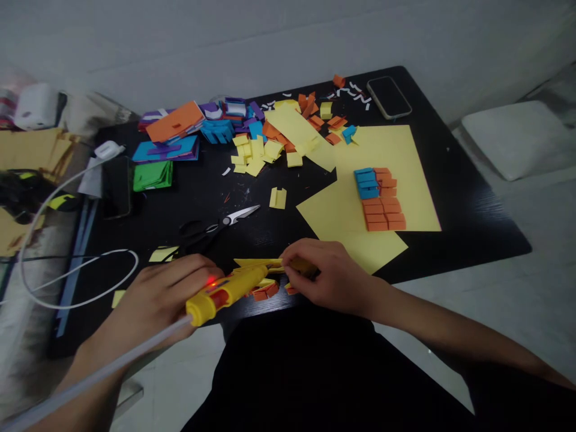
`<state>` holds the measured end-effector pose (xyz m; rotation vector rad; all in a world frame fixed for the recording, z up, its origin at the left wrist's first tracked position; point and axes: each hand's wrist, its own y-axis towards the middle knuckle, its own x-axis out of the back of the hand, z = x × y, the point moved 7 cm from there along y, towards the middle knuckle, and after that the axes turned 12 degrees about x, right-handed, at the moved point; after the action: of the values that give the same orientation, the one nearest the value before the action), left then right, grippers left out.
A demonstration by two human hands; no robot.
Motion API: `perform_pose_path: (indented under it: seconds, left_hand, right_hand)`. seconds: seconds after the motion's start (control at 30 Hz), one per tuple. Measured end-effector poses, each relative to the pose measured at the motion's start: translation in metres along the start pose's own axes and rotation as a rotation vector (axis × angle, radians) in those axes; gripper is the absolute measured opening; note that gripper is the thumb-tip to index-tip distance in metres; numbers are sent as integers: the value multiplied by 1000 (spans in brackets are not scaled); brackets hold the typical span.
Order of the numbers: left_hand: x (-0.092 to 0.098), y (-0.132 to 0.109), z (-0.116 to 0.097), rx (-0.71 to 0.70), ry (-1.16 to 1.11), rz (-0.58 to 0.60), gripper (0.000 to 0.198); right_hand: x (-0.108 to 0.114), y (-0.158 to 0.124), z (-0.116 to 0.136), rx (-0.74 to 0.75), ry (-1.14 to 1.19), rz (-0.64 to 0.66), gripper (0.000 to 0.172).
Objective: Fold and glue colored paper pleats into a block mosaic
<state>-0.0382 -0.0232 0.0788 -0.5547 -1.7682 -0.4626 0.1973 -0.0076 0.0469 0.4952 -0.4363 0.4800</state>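
My left hand [173, 294] is wrapped round a yellow hot glue gun [229, 291] with a red light lit. A long translucent glue stick [112, 363] runs out of its back toward the lower left. Near the table's front edge, my right hand [330, 273] pinches a piece of yellow folded paper [258, 262] close to the gun's nozzle. The nozzle tip and part of the paper are hidden by the fingers. Orange folded paper pieces [265, 292] lie just under the gun. Black-handled scissors [229, 220] rest open beyond my left hand.
Rows of blue and orange paper pieces [384, 214] sit on a yellow sheet [418, 180] at the right. Loose yellow pieces [255, 154], stacked coloured papers [175, 123] and a phone [389, 97] are farther back. Another phone [117, 187] and a white cable [33, 222] are at left.
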Motion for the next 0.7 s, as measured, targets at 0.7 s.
perform_pose_path:
  seconds: [0.7]
  left_hand:
    - [-8,20,-16,-55,-58,13,13]
  right_hand:
    - [-2,-3,-8,-166,147,-8,50]
